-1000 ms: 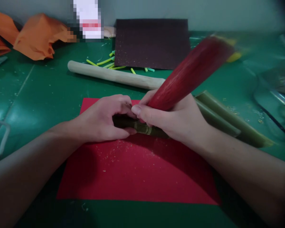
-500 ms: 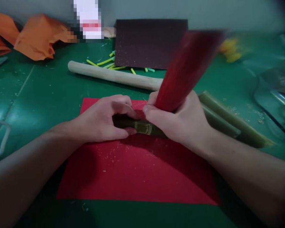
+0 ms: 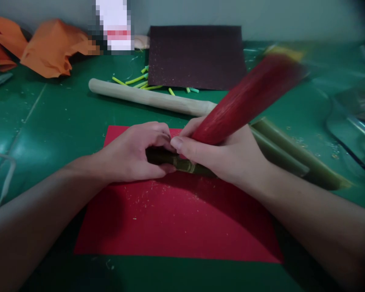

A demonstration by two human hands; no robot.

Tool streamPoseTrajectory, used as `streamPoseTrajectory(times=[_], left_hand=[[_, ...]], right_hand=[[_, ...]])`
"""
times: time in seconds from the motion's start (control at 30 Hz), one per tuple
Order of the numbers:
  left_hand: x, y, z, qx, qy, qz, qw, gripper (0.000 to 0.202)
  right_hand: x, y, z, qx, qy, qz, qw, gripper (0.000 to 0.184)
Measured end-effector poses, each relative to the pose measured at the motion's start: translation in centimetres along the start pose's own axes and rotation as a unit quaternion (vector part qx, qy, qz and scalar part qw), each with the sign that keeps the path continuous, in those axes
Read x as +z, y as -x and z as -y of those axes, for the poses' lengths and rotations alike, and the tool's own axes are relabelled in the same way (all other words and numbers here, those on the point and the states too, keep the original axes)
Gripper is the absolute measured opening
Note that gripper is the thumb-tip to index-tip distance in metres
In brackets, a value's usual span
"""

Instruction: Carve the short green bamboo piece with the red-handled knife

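Observation:
My left hand (image 3: 140, 152) is curled round a dark green bamboo piece (image 3: 184, 165) and presses it against the red sheet (image 3: 170, 219). Pale ring marks show on the bamboo between my hands. My right hand (image 3: 228, 156) grips a tool by its thick red handle (image 3: 240, 103), which slants up and to the right. The tool's working end is hidden behind my fingers, close above the bamboo. Right thumb and left fingertips nearly meet there. Fine pale shavings (image 3: 136, 205) lie scattered over the sheet.
Two green bamboo lengths (image 3: 304, 158) lie right of my right hand. Beyond my hands rests a pale wooden stick (image 3: 149, 97), with yellow-green bits (image 3: 136, 79) and a dark board (image 3: 194, 56) behind it. Crumpled orange paper (image 3: 48, 50) sits back left; a black cable (image 3: 346, 148) runs at right.
The red handle has tilted lower and further to the right. My right thumb has shifted left toward my left fingertips. My left hand and the bamboo stay nearly still.

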State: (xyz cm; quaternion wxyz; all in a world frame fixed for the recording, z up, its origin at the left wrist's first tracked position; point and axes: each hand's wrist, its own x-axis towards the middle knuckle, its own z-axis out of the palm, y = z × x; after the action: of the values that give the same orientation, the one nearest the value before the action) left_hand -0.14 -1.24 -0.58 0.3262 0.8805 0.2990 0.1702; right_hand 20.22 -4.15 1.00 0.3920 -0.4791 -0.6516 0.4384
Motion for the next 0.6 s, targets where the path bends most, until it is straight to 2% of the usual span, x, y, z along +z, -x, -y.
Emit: streamPoseTrajectory(times=[0.4, 0.6], left_hand=[[-0.09, -0.17, -0.14, -0.008, 0.007, 0.006, 1.000, 0.011], [-0.15, -0.07, -0.11, -0.011, 0.013, 0.001, 1.000, 0.011]], right_hand=[[-0.24, -0.25, 0.23, 0.001, -0.009, 0.019, 1.000, 0.012], [-0.10, -0.36, 0.03, 0.006, 0.005, -0.004, 1.000, 0.018]])
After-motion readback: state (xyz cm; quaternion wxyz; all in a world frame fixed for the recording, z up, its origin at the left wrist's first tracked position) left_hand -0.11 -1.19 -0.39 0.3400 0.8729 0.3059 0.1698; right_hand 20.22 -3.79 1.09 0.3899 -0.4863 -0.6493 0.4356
